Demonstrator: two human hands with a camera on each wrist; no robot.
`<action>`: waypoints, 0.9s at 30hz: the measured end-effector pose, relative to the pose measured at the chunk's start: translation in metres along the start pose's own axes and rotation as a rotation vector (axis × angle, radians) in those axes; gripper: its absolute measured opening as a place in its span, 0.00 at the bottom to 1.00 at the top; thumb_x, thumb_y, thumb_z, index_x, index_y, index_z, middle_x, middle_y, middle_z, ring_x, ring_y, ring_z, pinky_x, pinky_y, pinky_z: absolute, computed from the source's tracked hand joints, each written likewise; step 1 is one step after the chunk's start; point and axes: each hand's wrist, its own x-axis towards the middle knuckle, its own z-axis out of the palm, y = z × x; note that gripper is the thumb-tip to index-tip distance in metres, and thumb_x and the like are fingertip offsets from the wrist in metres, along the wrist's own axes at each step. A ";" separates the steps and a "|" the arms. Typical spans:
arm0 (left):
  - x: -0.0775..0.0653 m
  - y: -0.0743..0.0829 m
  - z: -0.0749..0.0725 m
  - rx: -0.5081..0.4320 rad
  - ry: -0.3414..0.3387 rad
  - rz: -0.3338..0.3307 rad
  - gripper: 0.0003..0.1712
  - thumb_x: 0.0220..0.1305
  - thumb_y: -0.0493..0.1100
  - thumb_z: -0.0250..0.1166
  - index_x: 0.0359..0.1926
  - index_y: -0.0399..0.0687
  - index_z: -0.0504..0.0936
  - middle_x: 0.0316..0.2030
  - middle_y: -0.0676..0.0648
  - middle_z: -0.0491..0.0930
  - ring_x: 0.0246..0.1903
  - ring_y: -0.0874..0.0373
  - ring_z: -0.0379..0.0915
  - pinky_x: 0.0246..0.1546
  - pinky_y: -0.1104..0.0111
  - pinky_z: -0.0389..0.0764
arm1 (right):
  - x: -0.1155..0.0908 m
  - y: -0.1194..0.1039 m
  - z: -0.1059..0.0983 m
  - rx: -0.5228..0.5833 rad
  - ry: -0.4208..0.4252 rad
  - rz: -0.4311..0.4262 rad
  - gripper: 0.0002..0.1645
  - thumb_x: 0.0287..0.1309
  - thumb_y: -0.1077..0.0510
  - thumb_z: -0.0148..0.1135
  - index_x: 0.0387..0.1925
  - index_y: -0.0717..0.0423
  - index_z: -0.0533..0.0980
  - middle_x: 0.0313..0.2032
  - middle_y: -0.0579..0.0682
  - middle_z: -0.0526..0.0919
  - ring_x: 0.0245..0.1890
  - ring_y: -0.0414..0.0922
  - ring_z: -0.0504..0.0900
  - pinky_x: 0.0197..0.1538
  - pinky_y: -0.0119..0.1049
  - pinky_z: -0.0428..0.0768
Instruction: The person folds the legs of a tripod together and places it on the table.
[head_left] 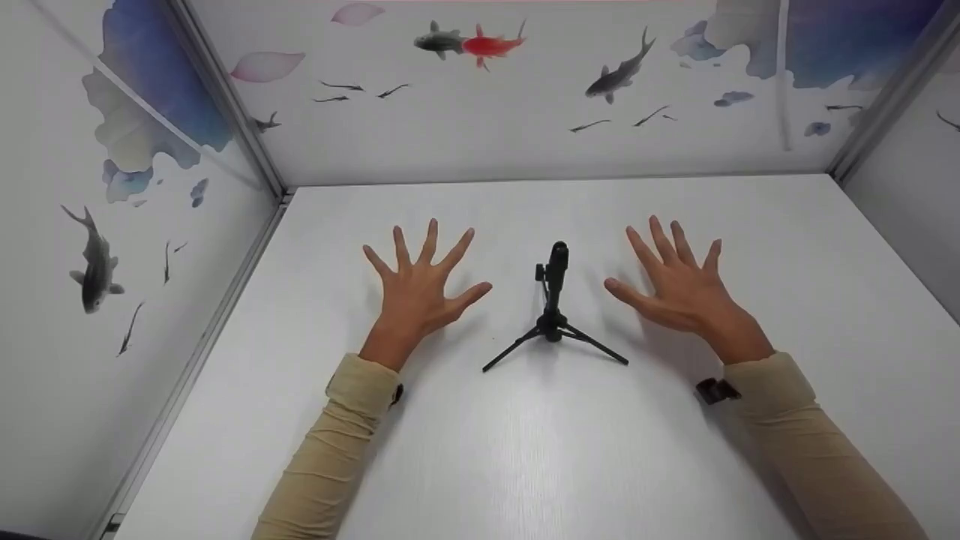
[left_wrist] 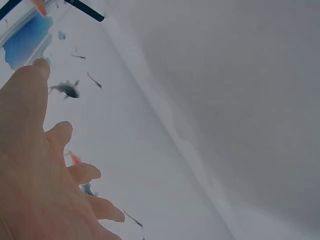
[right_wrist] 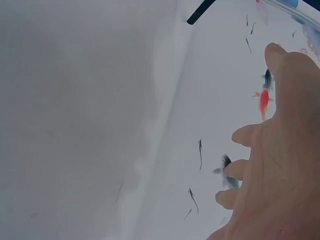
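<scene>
A small black tripod with its legs spread stands on the white table, between the two hands. To its left, the left hand is held palm down with straight, spread fingers and nothing in it. The right hand is spread the same way on the tripod's other side, apart from it and holding nothing. In the left wrist view, the left hand fills the lower left. The right hand shows at the right of its wrist view. One dark leg tip enters at the top there.
The white table is bounded by a back panel and side panels printed with fish and blue leaf shapes. Grey metal posts stand at the back corners. A dark device sits at the right sleeve's cuff.
</scene>
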 end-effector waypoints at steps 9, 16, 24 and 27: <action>0.000 0.003 0.000 -0.018 0.035 0.035 0.50 0.68 0.88 0.45 0.86 0.86 0.49 0.87 0.43 0.50 0.83 0.20 0.42 0.70 0.14 0.37 | -0.001 -0.001 0.001 0.018 0.039 -0.030 0.59 0.72 0.17 0.44 0.89 0.40 0.44 0.89 0.56 0.38 0.88 0.65 0.38 0.76 0.84 0.30; 0.000 0.009 -0.005 -0.020 0.063 0.059 0.50 0.69 0.87 0.46 0.86 0.82 0.50 0.86 0.42 0.54 0.83 0.22 0.45 0.71 0.15 0.41 | 0.000 -0.002 0.000 0.019 0.047 -0.045 0.57 0.74 0.19 0.44 0.89 0.42 0.44 0.89 0.57 0.43 0.88 0.66 0.43 0.80 0.80 0.35; 0.000 0.018 -0.011 -0.041 0.058 0.088 0.50 0.71 0.85 0.47 0.87 0.78 0.51 0.86 0.42 0.57 0.84 0.28 0.49 0.73 0.17 0.42 | -0.001 -0.006 -0.001 0.044 0.087 -0.078 0.54 0.76 0.22 0.47 0.89 0.42 0.48 0.88 0.55 0.50 0.87 0.64 0.52 0.83 0.74 0.41; -0.001 0.021 -0.013 -0.070 0.081 0.111 0.49 0.73 0.83 0.50 0.87 0.74 0.54 0.84 0.42 0.61 0.83 0.31 0.54 0.75 0.20 0.45 | -0.002 -0.009 -0.001 0.064 0.114 -0.095 0.52 0.76 0.24 0.49 0.89 0.42 0.50 0.87 0.55 0.54 0.86 0.62 0.55 0.84 0.71 0.46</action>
